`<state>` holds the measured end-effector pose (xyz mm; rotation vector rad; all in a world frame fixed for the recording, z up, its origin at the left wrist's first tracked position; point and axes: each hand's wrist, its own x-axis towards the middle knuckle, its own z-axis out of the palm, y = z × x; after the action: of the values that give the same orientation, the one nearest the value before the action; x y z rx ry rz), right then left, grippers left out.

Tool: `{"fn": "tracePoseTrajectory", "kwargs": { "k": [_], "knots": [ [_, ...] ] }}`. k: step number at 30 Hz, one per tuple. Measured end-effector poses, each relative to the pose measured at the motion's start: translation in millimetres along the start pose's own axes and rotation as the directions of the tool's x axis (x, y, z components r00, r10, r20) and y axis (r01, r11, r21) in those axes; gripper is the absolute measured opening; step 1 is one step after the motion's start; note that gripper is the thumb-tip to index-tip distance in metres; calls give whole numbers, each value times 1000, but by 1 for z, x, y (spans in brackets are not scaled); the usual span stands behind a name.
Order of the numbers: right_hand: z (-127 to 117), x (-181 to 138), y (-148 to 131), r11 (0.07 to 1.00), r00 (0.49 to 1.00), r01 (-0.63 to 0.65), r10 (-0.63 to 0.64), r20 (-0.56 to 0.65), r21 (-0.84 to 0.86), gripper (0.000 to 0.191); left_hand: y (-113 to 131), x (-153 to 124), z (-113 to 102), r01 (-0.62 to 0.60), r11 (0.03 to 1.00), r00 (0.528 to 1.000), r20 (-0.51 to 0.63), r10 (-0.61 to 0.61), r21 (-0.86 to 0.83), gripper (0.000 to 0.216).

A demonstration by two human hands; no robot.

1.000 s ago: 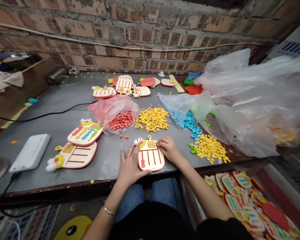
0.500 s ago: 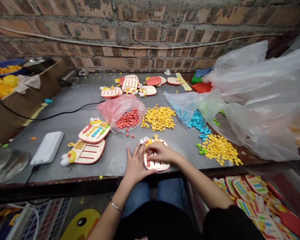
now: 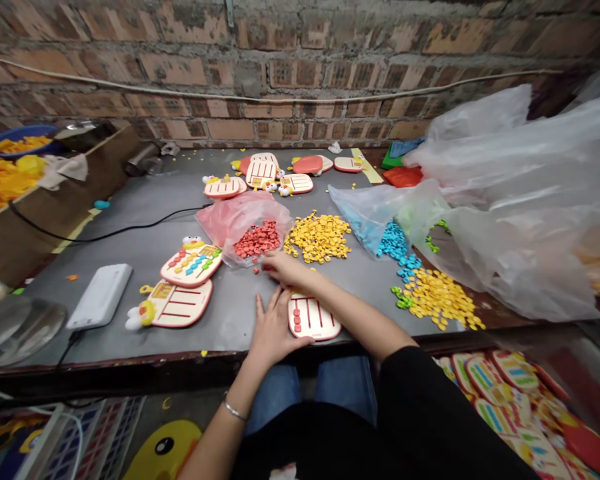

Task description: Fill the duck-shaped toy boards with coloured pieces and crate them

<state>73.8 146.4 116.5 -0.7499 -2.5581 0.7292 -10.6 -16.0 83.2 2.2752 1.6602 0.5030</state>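
A chick-shaped toy abacus board [image 3: 314,318] lies at the table's near edge, with a few red beads on its left rod. My left hand [image 3: 273,330] rests flat beside it, fingers spread, touching its left rim. My right hand [image 3: 286,268] reaches forward over the board's top end to the loose red beads [image 3: 256,240] spilling from a pink bag [image 3: 235,217]; its fingers are curled at the beads and what they hold is hidden. Yellow beads [image 3: 319,236] lie in a pile just right of the red ones.
Two more abacus boards [image 3: 183,285] lie left, beside a white box [image 3: 99,295] with a cable. Blue beads [image 3: 391,241], green beads and a second yellow pile [image 3: 437,297] sit right under clear plastic bags [image 3: 520,200]. More boards lie at the back [image 3: 260,170] and in a bin [image 3: 505,400] below right.
My right hand left the board's top and moved forward and left to the red beads. The left hand stayed by the board. The camera shifted slightly.
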Motion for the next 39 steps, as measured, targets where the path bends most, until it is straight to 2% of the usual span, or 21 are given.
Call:
{"fn": "tracePoseTrajectory", "kwargs": {
  "k": [2,5,8,10,13,16,19,23,27,34,39],
  "knots": [
    [-14,-28,0,992,989,-1,20,-148,127,14,1,0,-1,-5,1000,1000,3,5,0,117],
    [-37,-87,-1,959,928,-54,151,-340,280,8,3,0,-4,-14,1000,1000,7,15,-9,117],
    [-49,-137,-1,968,875,-147,224,-430,206,8,4,1,-6,-15,1000,1000,4,15,-15,114],
    [-46,-156,1,975,883,-213,219,-414,62,9,4,1,-6,-16,1000,1000,2,16,-18,113],
    [-32,-161,7,948,906,-282,213,-365,-148,12,3,2,-4,-19,1000,1000,5,19,-21,112],
    [-20,-156,13,930,915,-297,212,-343,-216,15,3,2,-4,-20,1000,1000,14,21,-21,112],
    [-14,-154,17,949,904,-286,221,-367,-131,17,5,1,-7,-19,1000,1000,14,19,-24,113],
    [-11,-159,19,963,854,-256,269,-446,90,14,7,2,-10,-3,1000,1000,19,3,-27,113],
    [-8,-163,18,964,839,-240,266,-474,117,13,6,2,-9,-12,1000,1000,18,12,-19,115],
    [-20,-172,3,967,900,-256,232,-369,-15,12,4,1,-7,-11,1000,1000,12,11,-24,114],
    [-21,-172,-5,969,922,-242,247,-297,55,10,4,2,-7,-25,999,999,26,25,-30,116]
  ]
}}
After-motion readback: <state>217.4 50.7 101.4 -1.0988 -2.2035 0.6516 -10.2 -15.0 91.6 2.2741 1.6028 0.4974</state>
